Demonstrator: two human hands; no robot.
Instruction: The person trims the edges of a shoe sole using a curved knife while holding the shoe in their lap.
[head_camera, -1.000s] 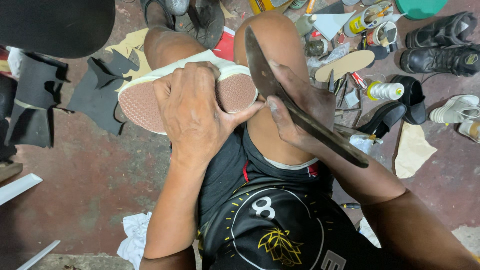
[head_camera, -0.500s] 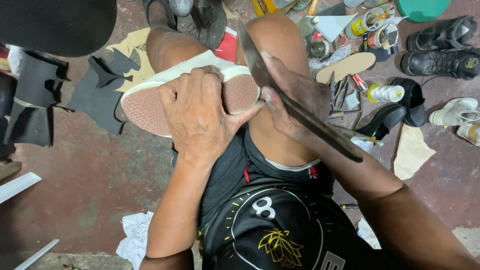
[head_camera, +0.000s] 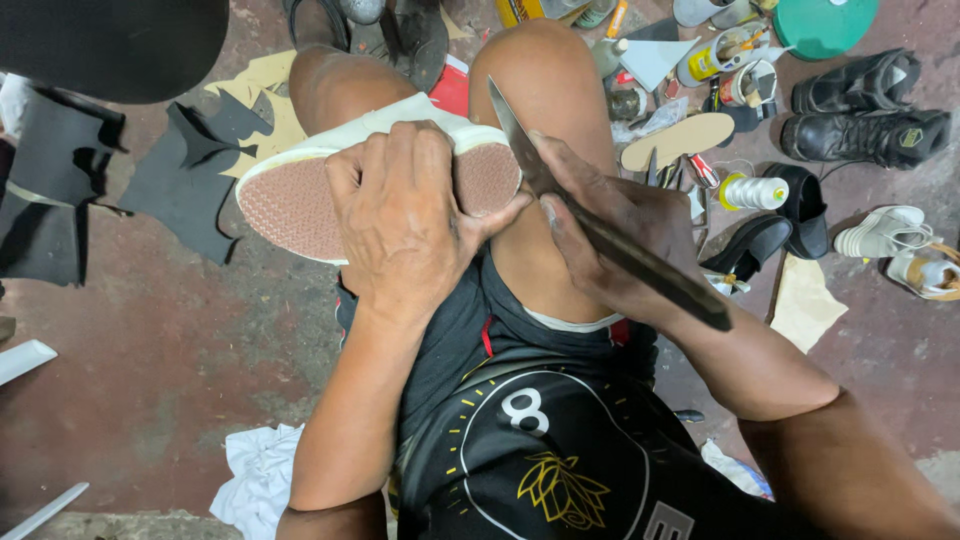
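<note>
A white shoe (head_camera: 300, 185) lies sole-up across the person's bare thighs, its reddish-brown textured sole facing the camera. The left hand (head_camera: 405, 215) lies over the middle of that sole, fingers spread and curled down over the far edge, pressing the shoe onto the lap; its thumb reaches toward the shoe's right end. Just beside that end, the right hand (head_camera: 610, 235) is closed around a long dark knife (head_camera: 590, 220), the grip running back past the wrist and the pointed blade angling up along the shoe's rounded end, where blade and rubber edge seem to touch. On the red concrete floor (head_camera: 150, 370) beyond the right knee sit several small containers: an open tin (head_camera: 745, 80) holding what looks like glue and a tool, a yellow tube or can (head_camera: 705, 62) beside it, and a white bottle with a yellow cap (head_camera: 752, 192) lying on its side. A green round lid (head_camera: 825, 25) lies near them. A tan insole (head_camera: 680, 140) rests close by, with black boots (head_camera: 865, 135) and other shoes farther right.
</note>
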